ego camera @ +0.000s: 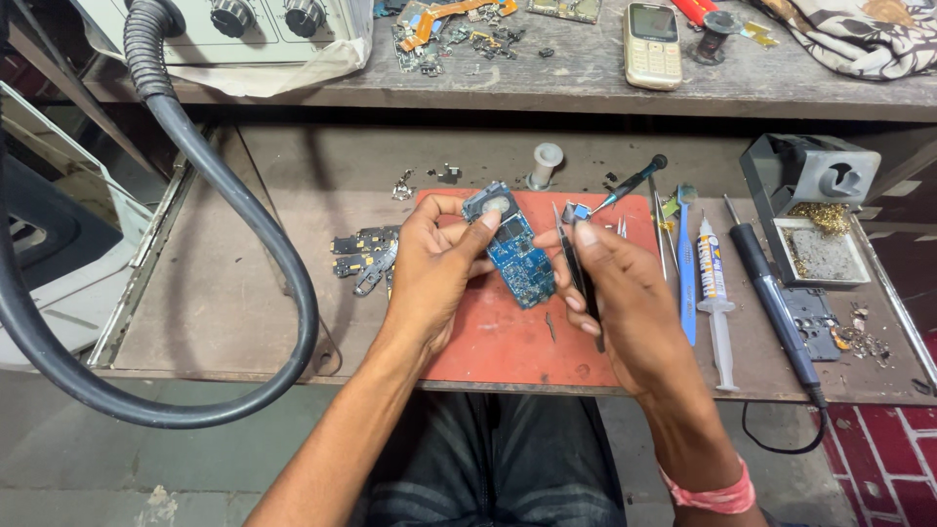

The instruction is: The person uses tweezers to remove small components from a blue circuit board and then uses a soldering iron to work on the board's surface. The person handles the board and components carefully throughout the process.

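Note:
My left hand (429,263) holds a blue phone circuit board (517,256) by its upper end, tilted over a red work mat (508,342). A round silver part sits at the board's top corner under my thumb and forefinger. My right hand (610,288) grips black tweezers (576,268) with the tips pointing up; a small silver-blue piece (576,210) is pinched at the tips, just right of the board.
A thick black hose (234,195) loops at the left from a knobbed station (264,24). Right of the mat lie a screwdriver (630,185), a blue tool (686,268), a syringe tube (715,283), a soldering iron (776,303) and its stand (810,181). A keypad phone (652,44) rests on the shelf.

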